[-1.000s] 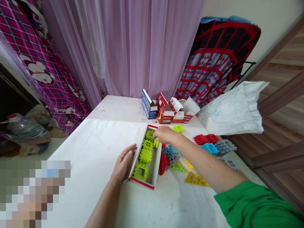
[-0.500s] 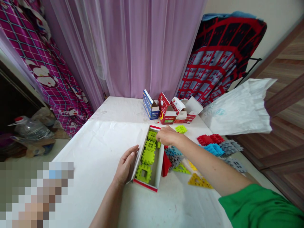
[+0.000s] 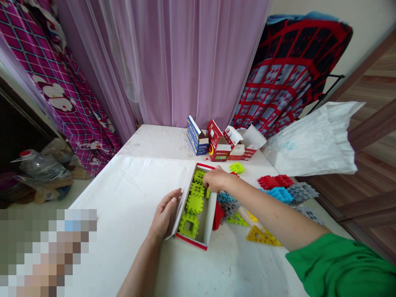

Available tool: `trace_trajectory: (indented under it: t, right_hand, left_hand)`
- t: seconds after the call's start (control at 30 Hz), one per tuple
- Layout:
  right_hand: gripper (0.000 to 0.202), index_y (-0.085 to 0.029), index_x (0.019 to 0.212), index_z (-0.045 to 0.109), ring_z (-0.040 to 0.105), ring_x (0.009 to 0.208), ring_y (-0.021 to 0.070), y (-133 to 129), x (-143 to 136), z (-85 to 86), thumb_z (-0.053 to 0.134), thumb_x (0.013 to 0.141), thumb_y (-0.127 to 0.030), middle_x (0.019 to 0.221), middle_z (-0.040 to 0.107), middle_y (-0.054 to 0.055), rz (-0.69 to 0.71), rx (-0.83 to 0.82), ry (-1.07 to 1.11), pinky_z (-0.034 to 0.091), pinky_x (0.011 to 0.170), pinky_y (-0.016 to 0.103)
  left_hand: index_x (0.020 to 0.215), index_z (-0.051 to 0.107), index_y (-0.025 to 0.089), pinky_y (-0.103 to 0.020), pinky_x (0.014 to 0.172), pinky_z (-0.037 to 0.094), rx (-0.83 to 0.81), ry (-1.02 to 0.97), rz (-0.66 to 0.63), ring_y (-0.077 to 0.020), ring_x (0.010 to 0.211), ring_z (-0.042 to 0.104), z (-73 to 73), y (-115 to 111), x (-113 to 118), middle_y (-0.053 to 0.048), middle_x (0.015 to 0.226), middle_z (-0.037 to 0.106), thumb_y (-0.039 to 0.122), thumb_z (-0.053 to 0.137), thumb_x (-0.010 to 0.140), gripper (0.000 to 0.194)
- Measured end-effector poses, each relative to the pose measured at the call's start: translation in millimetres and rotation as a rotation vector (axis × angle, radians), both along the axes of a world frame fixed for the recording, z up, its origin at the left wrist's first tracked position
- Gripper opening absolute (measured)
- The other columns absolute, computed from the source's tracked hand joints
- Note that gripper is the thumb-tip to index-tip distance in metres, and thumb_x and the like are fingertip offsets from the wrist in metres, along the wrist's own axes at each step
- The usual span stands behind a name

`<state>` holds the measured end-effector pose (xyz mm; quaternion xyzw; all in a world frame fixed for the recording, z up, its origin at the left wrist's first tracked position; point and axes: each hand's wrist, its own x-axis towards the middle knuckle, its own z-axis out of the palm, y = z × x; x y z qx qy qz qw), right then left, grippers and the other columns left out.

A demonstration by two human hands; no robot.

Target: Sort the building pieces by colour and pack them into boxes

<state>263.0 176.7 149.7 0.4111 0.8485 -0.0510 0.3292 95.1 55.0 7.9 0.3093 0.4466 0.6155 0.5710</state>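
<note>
A shallow white-and-red cardboard box lies open on the table, with several lime-green interlocking blocks lined up along its left side. At its left wall rests my left hand, fingers stretched out and loosely together beside the raised flap. My right hand reaches into the far right part of the box. Its fingers are pinched on a small lime-green block, partly hidden under them. To the right of the box are a red piece, grey pieces and a green triangle.
Open blue and red boxes stand at the back. Yellow triangles, red blocks, blue blocks and grey blocks lie to the right, near a white bag. A blurred patch covers the lower left.
The view has shifted very slightly. Both hands keep nearly the same places, with the right hand still at the far right of the box.
</note>
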Motion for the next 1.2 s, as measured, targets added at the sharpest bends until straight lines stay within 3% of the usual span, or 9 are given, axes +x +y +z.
trace_trajectory:
  t: [0.67,0.87,1.07,1.2]
  right_hand:
    - [0.024,-0.020,0.096,0.073,0.059,0.107,0.0314,-0.6,-1.0,-5.8,0.064,0.079,-0.033,0.104,0.071,0.013,0.006,-0.035,-0.016,0.037,0.091,0.048]
    - [0.032,-0.015,0.104,0.072,0.057,0.112,0.0316,-5.1,-6.0,-1.1,0.057,0.086,-0.037,0.109,0.069,0.017,-0.030,-0.009,-0.054,0.036,0.095,0.046]
    - [0.028,-0.016,0.098,0.072,0.062,0.102,0.0292,-6.7,-5.9,1.8,0.062,0.080,-0.036,0.102,0.071,0.014,-0.032,0.016,-0.026,0.035,0.095,0.046]
    - [0.032,-0.016,0.098,0.072,0.062,0.101,0.0301,-7.3,-7.8,-5.8,0.068,0.073,-0.036,0.099,0.071,0.015,-0.065,0.088,-0.038,0.036,0.095,0.047]
  left_hand:
    - [0.108,0.071,0.021,-0.041,0.110,0.034,-0.023,0.005,0.010,-0.0280,0.124,0.053,7.3,-1.1,1.0,-0.010,0.122,0.068,0.050,0.073,0.070,0.047]
    - [0.108,0.072,0.019,-0.043,0.111,0.033,-0.005,0.010,0.014,-0.0290,0.124,0.054,5.7,-0.7,1.2,-0.011,0.122,0.067,0.049,0.073,0.071,0.047]
    - [0.109,0.071,0.019,-0.041,0.110,0.035,-0.008,0.022,0.011,-0.0285,0.125,0.052,4.4,-0.9,0.7,-0.011,0.124,0.066,0.048,0.071,0.073,0.046]
    - [0.111,0.070,0.020,-0.040,0.110,0.035,0.000,0.025,0.000,-0.0278,0.125,0.052,5.8,-1.7,0.6,-0.010,0.125,0.066,0.048,0.070,0.074,0.046]
